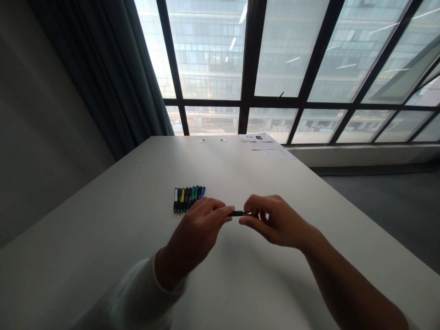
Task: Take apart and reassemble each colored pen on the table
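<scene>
A dark pen [238, 213] is held level above the white table, its silver-coloured end pointing right. My left hand [202, 224] is closed around the pen's left part, fingers on top, hiding much of it. At the silver end, my right hand [275, 220] has its fingers curled, with thumb and fingertips around that end; the exact contact is hard to see. Behind my left hand lies a row of pens [187, 199] side by side, mostly black, with white, yellow, green and blue parts. My left hand covers the near right part of that row.
The white table [103, 215] stretches away to large windows [209, 55]. Papers [263, 143] lie at its far right edge, and two small white pieces [223, 140] sit at the far edge. A dark curtain [113, 68] hangs at the left.
</scene>
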The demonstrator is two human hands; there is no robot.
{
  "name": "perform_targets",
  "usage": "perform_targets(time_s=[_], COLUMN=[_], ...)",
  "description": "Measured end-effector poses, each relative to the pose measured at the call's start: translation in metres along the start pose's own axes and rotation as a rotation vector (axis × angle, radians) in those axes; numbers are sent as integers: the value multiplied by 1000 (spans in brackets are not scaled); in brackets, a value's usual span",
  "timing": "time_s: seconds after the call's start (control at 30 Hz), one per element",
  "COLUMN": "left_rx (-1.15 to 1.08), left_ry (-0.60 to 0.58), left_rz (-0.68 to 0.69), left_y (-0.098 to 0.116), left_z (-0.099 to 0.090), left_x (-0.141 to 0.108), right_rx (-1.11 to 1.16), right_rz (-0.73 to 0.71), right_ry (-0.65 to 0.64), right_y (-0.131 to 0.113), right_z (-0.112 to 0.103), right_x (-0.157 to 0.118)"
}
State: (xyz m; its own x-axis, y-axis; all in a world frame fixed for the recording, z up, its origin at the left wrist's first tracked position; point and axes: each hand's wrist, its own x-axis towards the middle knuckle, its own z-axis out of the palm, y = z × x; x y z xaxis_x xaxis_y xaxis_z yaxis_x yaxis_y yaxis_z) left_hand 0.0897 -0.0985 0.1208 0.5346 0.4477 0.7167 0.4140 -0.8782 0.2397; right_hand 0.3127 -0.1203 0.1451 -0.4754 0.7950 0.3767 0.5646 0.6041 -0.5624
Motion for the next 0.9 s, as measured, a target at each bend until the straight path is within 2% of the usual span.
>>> perform_targets(time_s=[0.13,0.3,0.47,0.63,0.77,0.9], left_rx=[67,258,406,320,178,57], left_ry=[41,131,104,-10,-39,-58], left_rz=[33,131,214,287,339,382], left_y=[-1,-1,-6,-10,-10,-9], left_z=[-2,-9,-14,-15,-19,-25], left_x=[1,1,-3,-3,-3,-3], right_rx=[-21,94,268,409,692,960], right_rz=[1,61,110,192,299,293], right_ry=[-45,-98,-176,-146,-273,-407], right_y=[-2,-10,-16,-12,-14,-16], right_z=[6,21,32,34,33,37], right_x=[1,4,4,1,0,1])
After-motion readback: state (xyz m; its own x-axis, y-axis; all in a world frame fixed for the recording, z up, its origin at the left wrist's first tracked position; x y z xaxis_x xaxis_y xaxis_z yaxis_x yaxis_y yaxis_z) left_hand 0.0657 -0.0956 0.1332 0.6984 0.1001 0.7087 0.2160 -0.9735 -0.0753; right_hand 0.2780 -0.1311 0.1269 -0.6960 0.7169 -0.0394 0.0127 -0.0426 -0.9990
